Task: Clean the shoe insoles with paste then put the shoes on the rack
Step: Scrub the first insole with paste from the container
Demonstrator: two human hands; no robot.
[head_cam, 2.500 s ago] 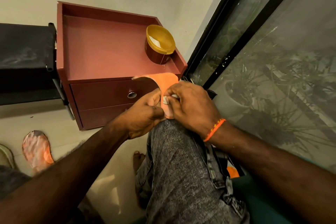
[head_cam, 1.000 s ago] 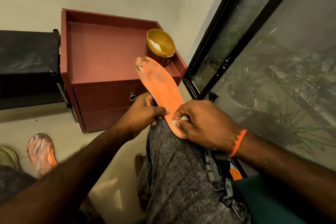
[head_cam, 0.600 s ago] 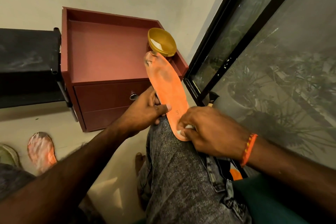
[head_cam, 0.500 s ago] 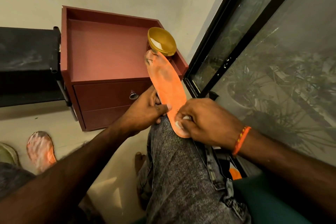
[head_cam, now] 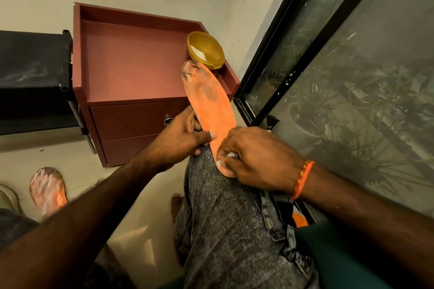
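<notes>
The insole (head_cam: 211, 105), folded moments ago, now lies flat on the knee, toe at twelve o'clock, left hand (head_cam: 180, 141) pinching its edge, right hand (head_cam: 256, 159) rubbing paste into the heel.

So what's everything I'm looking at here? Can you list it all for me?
Long orange foam insole: one, orange with grey smudges, heel on the raised knee, toe end towards the tub.
Second paste-smeared orange insole: one, orange under whitish smears, on the floor at lower left.
Round yellow-rimmed tub: one, yellow, on the cabinet's right rear corner.
Maroon wooden drawer cabinet: one, dark red, against the wall.
Black rack: one, black, left of the cabinet.
Dark-framed window: one, black frame, on the right, plants beyond.
Grey denim trouser leg: one, grey, centre.
Left hand: holds the insole's left edge.
Right hand: fingers pinch something small and white at the heel; orange wristband.
</notes>
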